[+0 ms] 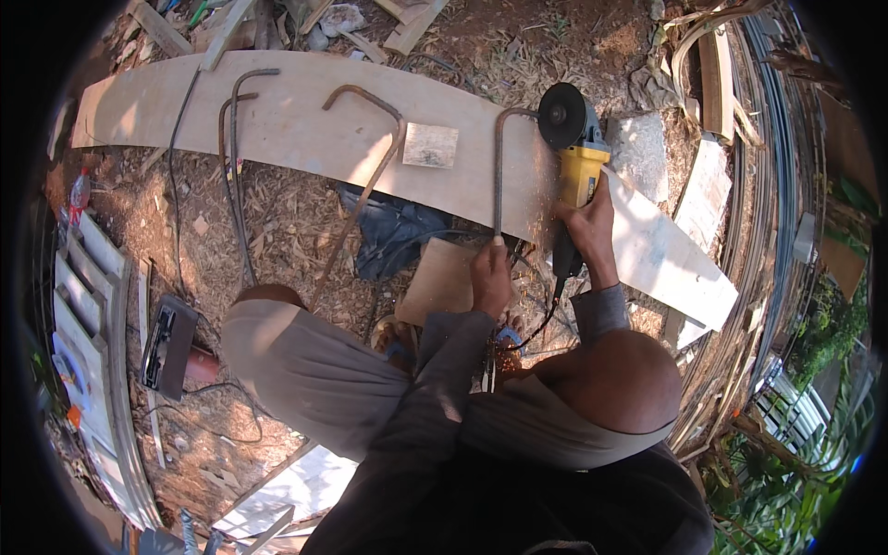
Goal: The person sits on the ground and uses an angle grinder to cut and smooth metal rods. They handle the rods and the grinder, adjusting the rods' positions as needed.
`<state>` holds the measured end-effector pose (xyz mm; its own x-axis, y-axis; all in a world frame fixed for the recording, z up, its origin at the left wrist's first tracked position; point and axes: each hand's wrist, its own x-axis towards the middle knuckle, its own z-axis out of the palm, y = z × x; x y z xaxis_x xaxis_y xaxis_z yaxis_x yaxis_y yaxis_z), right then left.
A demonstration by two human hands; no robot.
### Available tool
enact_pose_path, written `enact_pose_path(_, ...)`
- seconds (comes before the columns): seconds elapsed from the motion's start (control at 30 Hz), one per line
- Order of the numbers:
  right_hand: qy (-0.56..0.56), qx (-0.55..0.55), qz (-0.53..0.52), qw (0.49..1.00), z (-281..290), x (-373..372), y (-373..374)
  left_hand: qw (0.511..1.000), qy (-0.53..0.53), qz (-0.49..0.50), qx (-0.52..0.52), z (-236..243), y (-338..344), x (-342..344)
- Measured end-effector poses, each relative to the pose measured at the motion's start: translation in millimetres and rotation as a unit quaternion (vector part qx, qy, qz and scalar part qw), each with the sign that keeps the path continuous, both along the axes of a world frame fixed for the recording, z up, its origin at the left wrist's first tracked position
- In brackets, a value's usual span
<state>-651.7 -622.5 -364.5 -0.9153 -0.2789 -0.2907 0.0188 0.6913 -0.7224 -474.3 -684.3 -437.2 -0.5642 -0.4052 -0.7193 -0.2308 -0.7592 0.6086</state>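
Note:
My right hand (592,227) is wrapped round a yellow and black angle grinder (581,174), whose dark cutting disc (561,116) points away from me. Between the fingers of my left hand (492,277) is the near end of a rusty bent steel bar (499,171). The far end of that bar hooks to the right and meets the disc's left edge. Sparks scatter back past the grinder toward my feet. Below the bar's bend lies a long pale wooden board (305,120) across the ground. A black power cord (553,305) trails from the grinder between my legs.
More bent steel bars (368,185) lean across the board at left, near a small wooden block (430,146). Black plastic sheeting (393,236) lies beneath. Stacked panels (97,342) and a dark case (169,342) stand left; long rods (772,185) run along the right.

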Motion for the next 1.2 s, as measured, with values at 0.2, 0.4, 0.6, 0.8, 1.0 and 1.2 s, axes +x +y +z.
enact_pose_path(0.2, 0.002, 0.025, -0.010, 1.000, 3, 1, -3, 0.998, -0.007, -0.020, -0.064, -1, -1, 2)
enact_pose_path(0.4, -0.018, 0.035, -0.008, 0.999, 7, 0, -5, 0.998, 0.005, -0.006, -0.059, -3, -1, 1)
enact_pose_path(0.6, 0.003, 0.018, 0.005, 1.000, 5, 1, -3, 0.999, 0.006, -0.021, -0.024, -6, -2, 5)
enact_pose_path(0.8, 0.009, 0.001, 0.000, 1.000, 0, 0, -1, 0.992, -0.030, -0.055, -0.109, -13, 3, 2)
enact_pose_path(1.0, -0.029, 0.013, -0.008, 0.999, -5, -2, 4, 0.999, 0.017, -0.029, -0.003, -8, -1, 5)
enact_pose_path(1.2, -0.011, 0.040, 0.006, 0.999, -10, -3, 5, 0.996, 0.022, -0.026, -0.083, -15, 6, 8)
